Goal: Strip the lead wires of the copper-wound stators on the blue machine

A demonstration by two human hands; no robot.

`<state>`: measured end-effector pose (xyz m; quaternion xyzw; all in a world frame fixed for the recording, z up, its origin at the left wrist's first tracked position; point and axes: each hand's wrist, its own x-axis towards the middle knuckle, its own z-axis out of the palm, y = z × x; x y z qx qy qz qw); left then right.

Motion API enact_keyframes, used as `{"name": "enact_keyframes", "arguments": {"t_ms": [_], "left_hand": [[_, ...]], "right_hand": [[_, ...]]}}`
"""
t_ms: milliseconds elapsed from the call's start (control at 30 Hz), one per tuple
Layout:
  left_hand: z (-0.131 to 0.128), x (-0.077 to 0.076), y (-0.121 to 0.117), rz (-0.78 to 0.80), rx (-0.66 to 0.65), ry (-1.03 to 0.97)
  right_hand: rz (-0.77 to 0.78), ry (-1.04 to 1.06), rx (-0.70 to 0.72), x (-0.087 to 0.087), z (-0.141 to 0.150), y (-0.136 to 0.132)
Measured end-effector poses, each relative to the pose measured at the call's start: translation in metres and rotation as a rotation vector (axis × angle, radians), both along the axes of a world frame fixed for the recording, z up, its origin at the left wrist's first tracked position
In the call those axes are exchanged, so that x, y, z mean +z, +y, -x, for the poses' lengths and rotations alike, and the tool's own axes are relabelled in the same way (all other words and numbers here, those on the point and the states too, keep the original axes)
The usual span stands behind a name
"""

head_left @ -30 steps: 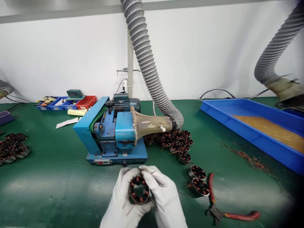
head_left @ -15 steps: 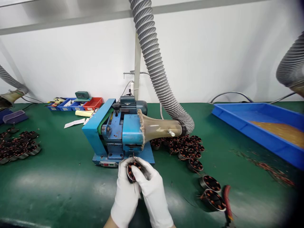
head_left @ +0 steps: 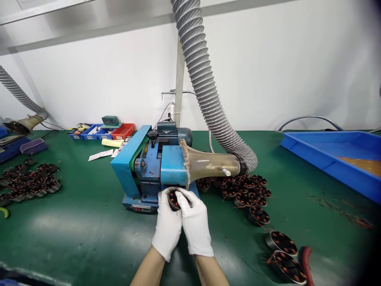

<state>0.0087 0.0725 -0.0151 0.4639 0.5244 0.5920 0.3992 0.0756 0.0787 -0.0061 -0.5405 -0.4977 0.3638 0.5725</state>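
Both my hands wear white gloves and hold one round motor stator [head_left: 173,200] with copper windings and a dark metal rim. My left hand [head_left: 167,224] grips its left side. My right hand [head_left: 195,222] closes on its right side, with the thumb near the windings. The stator is right at the front of a blue belt-driven machine [head_left: 175,165], just under its blue cover. Whether it touches the machine inside is hidden by my fingers. A clear suction funnel [head_left: 211,163] joins the cover's right side.
Several stators [head_left: 242,192] lie right of the machine, two more [head_left: 281,242] nearer me beside red-handled pliers [head_left: 306,262]. Another group [head_left: 32,182] sits far left. A blue tray [head_left: 330,167] and wire scraps [head_left: 342,212] are on the right; small bins [head_left: 101,132] stand behind.
My hands have moved forward with the stator, from in front of the machine up to its cover. The view has shifted slightly left.
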Motion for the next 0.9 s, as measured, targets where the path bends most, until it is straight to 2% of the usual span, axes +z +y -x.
{"name": "enact_keyframes", "arguments": {"t_ms": [100,200,367,467,567,667,767,833,900], "left_hand": [[0.000,0.002,0.000,0.004,-0.011,-0.016],[0.003,0.002,-0.012,0.020,-0.039,-0.031],[0.023,0.005,-0.051,0.032,-0.227,-0.113],[0.032,0.012,-0.064,0.025,-0.258,-0.202],[0.032,0.016,-0.067,0.128,-0.190,-0.363],[0.036,0.015,-0.072,0.187,-0.158,-0.481],[0.065,0.006,-0.080,0.214,-0.058,-0.577],[0.100,-0.003,-0.085,0.218,0.064,-0.462],[0.138,-0.012,-0.087,0.321,0.255,-0.134]], "right_hand": [[0.001,-0.005,-0.013,0.004,0.001,0.000],[0.003,-0.022,-0.029,0.004,0.001,-0.012],[-0.168,-0.063,-0.030,-0.015,0.001,-0.053],[-0.207,-0.032,-0.013,-0.021,0.004,-0.065],[-0.193,0.044,0.023,-0.013,0.006,-0.065],[-0.099,0.162,0.103,0.001,0.003,-0.063],[-0.029,0.247,0.129,0.012,-0.006,-0.062],[-0.019,0.279,0.130,0.014,-0.015,-0.061],[-0.015,0.288,0.131,0.015,-0.025,-0.061]]}}
